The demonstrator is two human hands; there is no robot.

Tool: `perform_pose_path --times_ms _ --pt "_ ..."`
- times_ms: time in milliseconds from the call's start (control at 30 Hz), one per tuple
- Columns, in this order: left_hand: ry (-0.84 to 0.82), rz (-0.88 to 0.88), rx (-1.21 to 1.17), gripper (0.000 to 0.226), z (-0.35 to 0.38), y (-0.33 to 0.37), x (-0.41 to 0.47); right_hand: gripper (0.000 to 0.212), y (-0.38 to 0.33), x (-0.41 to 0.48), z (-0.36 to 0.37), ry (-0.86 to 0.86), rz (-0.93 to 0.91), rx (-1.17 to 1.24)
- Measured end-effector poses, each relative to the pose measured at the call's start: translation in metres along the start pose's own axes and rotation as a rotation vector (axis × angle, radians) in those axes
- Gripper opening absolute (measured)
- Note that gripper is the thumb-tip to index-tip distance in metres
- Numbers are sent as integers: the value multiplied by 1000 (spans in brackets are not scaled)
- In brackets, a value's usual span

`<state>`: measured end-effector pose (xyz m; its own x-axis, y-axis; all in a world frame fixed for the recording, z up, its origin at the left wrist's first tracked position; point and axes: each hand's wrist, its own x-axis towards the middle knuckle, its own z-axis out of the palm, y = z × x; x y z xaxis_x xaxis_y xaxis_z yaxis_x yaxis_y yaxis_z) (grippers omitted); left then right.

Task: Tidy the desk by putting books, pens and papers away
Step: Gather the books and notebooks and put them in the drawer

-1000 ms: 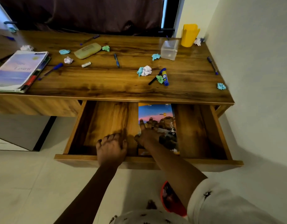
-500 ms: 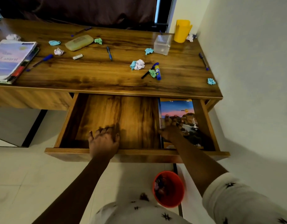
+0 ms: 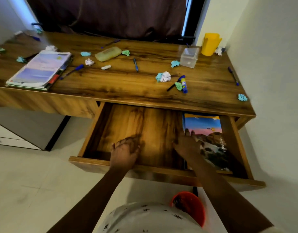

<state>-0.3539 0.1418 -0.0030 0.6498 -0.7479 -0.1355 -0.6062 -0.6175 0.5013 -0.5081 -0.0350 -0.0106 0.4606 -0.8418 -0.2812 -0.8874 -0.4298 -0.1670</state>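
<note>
we are seeing the drawer (image 3: 161,173) standing open under the tabletop (image 3: 121,86), lower centre of the frame. a book with a sunset cover (image 3: 210,140) is lying flat in the right end of the drawer, close to its right wall. the right hand (image 3: 187,146) is resting on the book's left edge, fingers straight and flat, gripping nothing. the left hand (image 3: 124,153) is lying palm down on the bare drawer floor, left of centre and well apart from the book. its fingers are looking relaxed and are holding nothing, though that spot is blurred. up on the tabletop a stack of books (image 3: 40,69) is sitting at the upper left. blue pens (image 3: 135,64) and crumpled papers (image 3: 163,76) are lying scattered across the middle. a clear box (image 3: 189,57) and a yellow cup (image 3: 210,43) are standing at the upper right. a red bucket (image 3: 190,207) is sitting on the floor at the bottom right.
</note>
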Motion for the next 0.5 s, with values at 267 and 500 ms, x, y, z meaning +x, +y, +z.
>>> perform_pose_path --times_ms 267,500 --pt "278 -74 -361 31 -112 -64 55 50 -181 14 -49 62 -414 222" --pt "477 -189 -379 25 -234 -175 151 38 -364 69 -50 -144 -528 641"
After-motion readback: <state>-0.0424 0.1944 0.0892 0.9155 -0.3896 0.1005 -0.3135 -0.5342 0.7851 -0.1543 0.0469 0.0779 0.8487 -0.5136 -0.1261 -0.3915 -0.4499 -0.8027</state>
